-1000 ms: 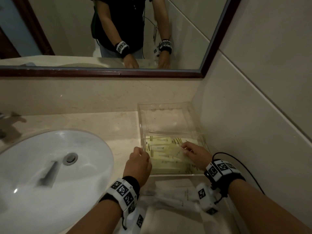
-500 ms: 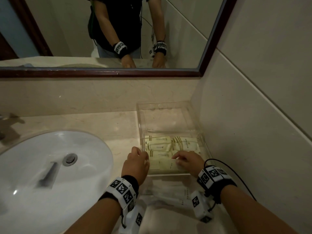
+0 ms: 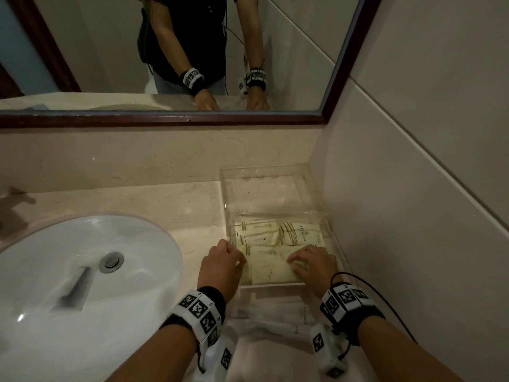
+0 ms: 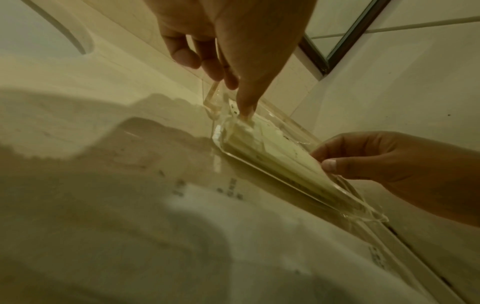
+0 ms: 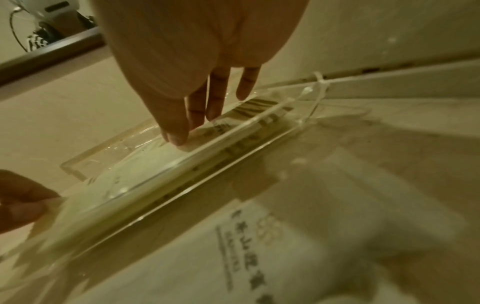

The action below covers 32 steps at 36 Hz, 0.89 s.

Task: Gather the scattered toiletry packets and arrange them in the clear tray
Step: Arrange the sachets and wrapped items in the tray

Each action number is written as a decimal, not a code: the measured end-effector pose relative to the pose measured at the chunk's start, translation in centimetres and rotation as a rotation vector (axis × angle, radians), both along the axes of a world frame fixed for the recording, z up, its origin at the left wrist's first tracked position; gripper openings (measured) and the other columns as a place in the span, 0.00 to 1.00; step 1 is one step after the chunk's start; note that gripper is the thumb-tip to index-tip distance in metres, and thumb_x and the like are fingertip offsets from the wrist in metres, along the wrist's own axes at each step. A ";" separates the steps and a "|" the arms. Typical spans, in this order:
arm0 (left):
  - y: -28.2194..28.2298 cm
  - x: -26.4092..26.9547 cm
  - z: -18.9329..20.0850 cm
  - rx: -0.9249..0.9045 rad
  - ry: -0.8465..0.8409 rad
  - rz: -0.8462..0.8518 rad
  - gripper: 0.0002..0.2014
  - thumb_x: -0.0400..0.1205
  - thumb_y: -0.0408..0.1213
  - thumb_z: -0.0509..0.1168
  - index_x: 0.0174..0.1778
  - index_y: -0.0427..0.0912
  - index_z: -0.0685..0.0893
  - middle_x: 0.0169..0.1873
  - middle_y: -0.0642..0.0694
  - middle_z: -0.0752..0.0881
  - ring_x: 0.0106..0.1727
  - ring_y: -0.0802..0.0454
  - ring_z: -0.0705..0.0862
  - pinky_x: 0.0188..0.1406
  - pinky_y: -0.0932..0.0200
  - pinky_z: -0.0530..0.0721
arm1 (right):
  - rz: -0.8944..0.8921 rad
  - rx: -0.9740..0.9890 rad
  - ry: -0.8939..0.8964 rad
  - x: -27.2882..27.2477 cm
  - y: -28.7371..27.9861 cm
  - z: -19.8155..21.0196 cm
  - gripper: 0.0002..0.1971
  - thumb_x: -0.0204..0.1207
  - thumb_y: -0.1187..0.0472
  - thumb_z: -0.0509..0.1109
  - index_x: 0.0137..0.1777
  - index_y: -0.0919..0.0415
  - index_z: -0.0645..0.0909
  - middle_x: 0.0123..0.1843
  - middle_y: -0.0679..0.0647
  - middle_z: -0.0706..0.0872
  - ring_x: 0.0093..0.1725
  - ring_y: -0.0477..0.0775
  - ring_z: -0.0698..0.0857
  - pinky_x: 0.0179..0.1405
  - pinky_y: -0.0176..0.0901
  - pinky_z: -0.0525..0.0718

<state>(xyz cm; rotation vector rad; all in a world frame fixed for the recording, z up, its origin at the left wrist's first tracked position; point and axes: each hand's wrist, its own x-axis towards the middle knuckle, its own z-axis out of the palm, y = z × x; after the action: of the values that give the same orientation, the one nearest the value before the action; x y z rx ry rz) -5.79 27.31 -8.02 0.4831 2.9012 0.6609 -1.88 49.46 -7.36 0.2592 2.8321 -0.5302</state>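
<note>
Looking down through the head camera, I see my left hand (image 3: 220, 267) at the left wall of the clear acrylic tray (image 3: 275, 172), which sits on the beige marble counter (image 3: 165, 205) in the corner against the pale tiled wall (image 3: 413, 188). My left fingers are curled, with the thumb side over the tray wall. My right hand (image 3: 314, 264) lies inside the tray's near compartment, fingers bent down onto the cream-coloured toiletry packets (image 3: 264, 241), which lie flat side by side and partly overlapping in that compartment. The far compartment holds nothing that I can make out. Nearer to me, between my wrists, lie white paper-wrapped items (image 3: 278, 318) on the counter. The white oval sink basin (image 3: 82, 271) is to the left, and the dark-framed mirror (image 3: 165, 117) hangs above.

From the left wrist camera, my left hand (image 4: 233, 41) points one extended finger down onto the end of the cream packets (image 4: 259, 144) inside the tray (image 4: 213, 96), while the other fingers curl on the outside of the wall. My right hand (image 4: 389, 164) shows at the right, its thumb tip at the packets' edge.

From the right wrist camera, my right hand (image 5: 197, 61) reaches down with nearly straight fingers, the tips pressing flat on a packet (image 5: 155, 164); they grip nothing. The tray's near wall (image 5: 233, 131) crosses in front of them. My left hand (image 5: 23, 205) shows at the lower left edge, touching the packets.
</note>
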 end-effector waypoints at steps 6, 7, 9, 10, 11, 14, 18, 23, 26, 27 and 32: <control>1.0 0.1 0.2 -0.056 -0.001 -0.052 0.11 0.83 0.47 0.60 0.56 0.57 0.86 0.55 0.53 0.77 0.58 0.52 0.76 0.57 0.59 0.72 | -0.065 -0.113 0.054 0.7 0.1 -0.7 0.10 0.75 0.56 0.68 0.54 0.48 0.86 0.58 0.50 0.81 0.61 0.54 0.77 0.62 0.49 0.76; 1.0 0.1 0.2 -0.065 -0.005 -0.054 0.11 0.83 0.47 0.60 0.56 0.57 0.86 0.55 0.54 0.77 0.58 0.53 0.76 0.58 0.59 0.72 | -0.064 -0.145 0.053 0.8 0.0 -0.8 0.10 0.75 0.58 0.69 0.54 0.50 0.86 0.57 0.51 0.80 0.60 0.54 0.77 0.62 0.49 0.78; 1.1 0.0 0.1 -0.080 -0.018 -0.053 0.11 0.83 0.47 0.60 0.55 0.57 0.86 0.55 0.54 0.78 0.59 0.52 0.76 0.58 0.58 0.72 | -0.064 -0.175 0.037 0.8 -0.3 -0.8 0.11 0.74 0.59 0.70 0.55 0.52 0.85 0.56 0.51 0.78 0.60 0.54 0.76 0.62 0.48 0.79; 1.0 0.0 0.1 -0.086 -0.024 -0.052 0.11 0.83 0.47 0.59 0.55 0.57 0.86 0.55 0.54 0.79 0.59 0.52 0.77 0.58 0.57 0.72 | -0.066 -0.184 0.032 0.8 -0.3 -0.8 0.11 0.74 0.60 0.70 0.56 0.52 0.84 0.56 0.50 0.77 0.60 0.53 0.76 0.62 0.47 0.79; 1.0 -0.1 0.1 -0.094 -0.030 -0.054 0.11 0.84 0.46 0.59 0.55 0.57 0.86 0.55 0.55 0.80 0.59 0.52 0.77 0.57 0.57 0.72 | -0.073 -0.195 0.031 0.8 -0.4 -0.9 0.12 0.74 0.60 0.70 0.57 0.53 0.84 0.55 0.48 0.75 0.59 0.53 0.77 0.62 0.47 0.79; 1.0 -0.1 0.1 -0.122 -0.033 -0.069 0.12 0.85 0.44 0.56 0.55 0.57 0.85 0.55 0.55 0.84 0.58 0.51 0.79 0.58 0.55 0.73 | -0.101 -0.227 0.039 0.6 -0.7 -0.8 0.13 0.74 0.61 0.71 0.59 0.53 0.82 0.54 0.47 0.73 0.56 0.50 0.78 0.61 0.43 0.80; 1.0 -0.2 0.0 -0.133 -0.028 -0.068 0.12 0.85 0.44 0.56 0.56 0.57 0.84 0.56 0.55 0.86 0.59 0.51 0.80 0.59 0.55 0.72 | -0.120 -0.241 0.043 0.5 -1.2 -0.7 0.13 0.75 0.63 0.70 0.59 0.53 0.81 0.54 0.46 0.73 0.53 0.45 0.76 0.59 0.38 0.79; 0.9 -0.3 -0.2 -0.094 -0.053 -0.040 0.12 0.85 0.45 0.56 0.58 0.58 0.83 0.54 0.55 0.87 0.58 0.52 0.80 0.61 0.55 0.71 | -0.145 -0.249 0.039 0.2 -2.3 -0.9 0.13 0.75 0.63 0.69 0.59 0.53 0.81 0.53 0.47 0.73 0.50 0.44 0.75 0.53 0.35 0.77; 0.7 -0.4 -0.4 -0.088 -0.063 -0.033 0.11 0.84 0.46 0.57 0.59 0.59 0.82 0.53 0.55 0.88 0.57 0.52 0.81 0.62 0.56 0.71 | -0.166 -0.248 0.038 -0.1 -2.8 -1.0 0.13 0.75 0.63 0.69 0.59 0.53 0.81 0.52 0.48 0.75 0.48 0.44 0.76 0.49 0.33 0.75; 0.6 -0.5 -0.4 -0.091 -0.061 -0.034 0.12 0.84 0.46 0.57 0.59 0.59 0.82 0.54 0.55 0.88 0.58 0.52 0.81 0.62 0.56 0.71 | -0.169 -0.249 0.031 -0.2 -2.9 -1.0 0.13 0.75 0.63 0.69 0.59 0.53 0.80 0.52 0.48 0.75 0.48 0.45 0.76 0.49 0.33 0.74; 0.4 -0.3 -0.2 -0.062 -0.058 -0.065 0.15 0.86 0.43 0.55 0.63 0.58 0.82 0.61 0.55 0.84 0.63 0.52 0.80 0.64 0.55 0.73 | -0.211 -0.324 0.094 0.0 -2.8 -0.5 0.14 0.72 0.65 0.72 0.57 0.54 0.81 0.49 0.49 0.79 0.43 0.47 0.79 0.41 0.30 0.79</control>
<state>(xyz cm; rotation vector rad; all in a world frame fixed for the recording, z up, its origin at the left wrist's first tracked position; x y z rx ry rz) -6.06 27.72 -8.25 0.5384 2.8290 0.5641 -1.91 46.67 -7.91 0.4825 2.7639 -1.0569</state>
